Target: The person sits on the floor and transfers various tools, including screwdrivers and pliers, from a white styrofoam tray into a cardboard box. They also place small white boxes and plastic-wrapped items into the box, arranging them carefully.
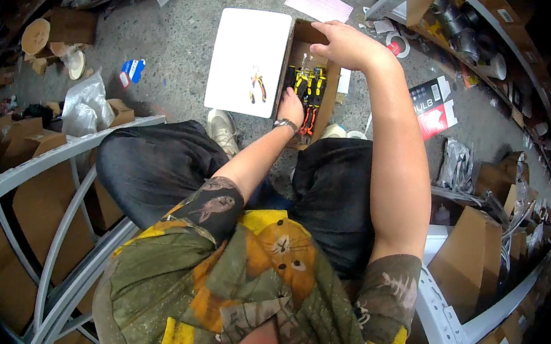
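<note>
A narrow brown cardboard box (326, 115) stands in front of me on the floor, holding several pliers (314, 89) with yellow-and-black handles and some orange-red ones at its near end. My left hand (290, 109) reaches in along the box's left wall, its fingers bent together beside a black item; what they grip is partly hidden. Over the far right corner of the box lies my right hand (346, 45), with thumb and fingers stretched apart and nothing in them. Left of the box, a white flat panel (237, 54) bears a separate yellow-and-black-handled pair of pliers (258, 87).
Grey metal shelf frames (69, 150) with cartons rise on both sides. A pink sheet (319, 2), a tape roll (398, 45), a blue packet (133, 70) and a flattened black-red carton (433, 108) lie on the concrete floor. Clear plastic bags (87, 106) sit at the left.
</note>
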Motion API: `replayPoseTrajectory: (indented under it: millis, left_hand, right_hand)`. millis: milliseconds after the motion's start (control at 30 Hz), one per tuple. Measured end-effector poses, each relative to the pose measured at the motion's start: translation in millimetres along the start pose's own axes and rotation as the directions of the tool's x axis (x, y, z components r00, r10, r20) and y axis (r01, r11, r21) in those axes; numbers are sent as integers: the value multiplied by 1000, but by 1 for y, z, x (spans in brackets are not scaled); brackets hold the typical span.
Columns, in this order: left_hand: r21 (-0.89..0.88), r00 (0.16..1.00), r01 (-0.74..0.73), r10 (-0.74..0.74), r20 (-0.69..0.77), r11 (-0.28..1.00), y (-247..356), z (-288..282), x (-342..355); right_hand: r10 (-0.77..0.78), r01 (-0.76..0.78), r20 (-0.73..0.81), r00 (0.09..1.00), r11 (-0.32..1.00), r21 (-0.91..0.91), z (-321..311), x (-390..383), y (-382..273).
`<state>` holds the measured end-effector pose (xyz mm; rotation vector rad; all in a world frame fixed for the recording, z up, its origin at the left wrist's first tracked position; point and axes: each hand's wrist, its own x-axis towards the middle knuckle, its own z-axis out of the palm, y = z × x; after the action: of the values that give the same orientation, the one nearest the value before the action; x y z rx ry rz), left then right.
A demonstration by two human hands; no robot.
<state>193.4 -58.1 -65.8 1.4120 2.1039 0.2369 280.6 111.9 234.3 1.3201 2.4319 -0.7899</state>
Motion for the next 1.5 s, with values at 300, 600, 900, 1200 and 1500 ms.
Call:
replayPoseTrajectory:
  millis: [300,600,900,1200,1500]
  left_hand:
    - [-21,957,244,-237,170,970,-5,8,-18]
    - [-270,995,10,-35,-88,963,-1,-167,24]
    - [199,907,148,-213,363,969,-170,-26,110]
    - [-37,841,253,-201,502,967,-154,-28,110]
    - [-169,805,413,-272,527,895,-151,-31,112]
  right_hand:
    - [-22,19,50,998,998,59,35,11,2]
    - [-94,58,273,957,989,135,41,23,-9]
    - [-85,40,299,950,987,153,36,25,2]
    - [-88,29,281,956,978,207,39,27,12]
    - [-59,9,319,946,988,157,39,28,3]
